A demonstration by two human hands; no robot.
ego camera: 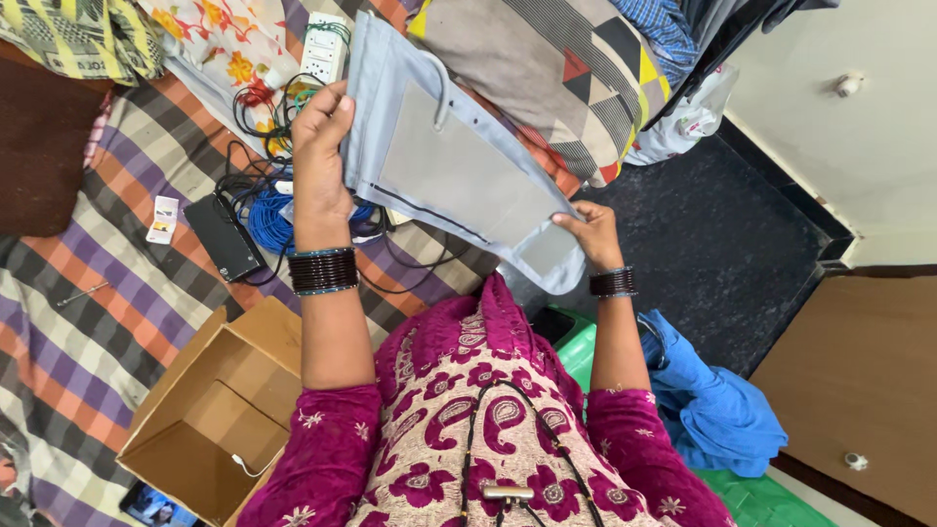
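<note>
Holding a grey fabric pouch (459, 161) up over the striped bed (88, 283), both hands grip it — left hand (320, 156) clenched on its far edge, right hand (589, 229) pinching the near corner. Soft, light and floppy, it seems best held by its stitched edges.

A bed covered in a striped sheet (88, 293) of purple, orange and cream carries everything. An open cardboard box (220, 410) sits on it. Beyond the box lie a black adapter (224, 237), a coil of blue cable (271, 220) and a white power strip (325, 49). A patterned pillow (556, 68) rests far right of the box.
</note>
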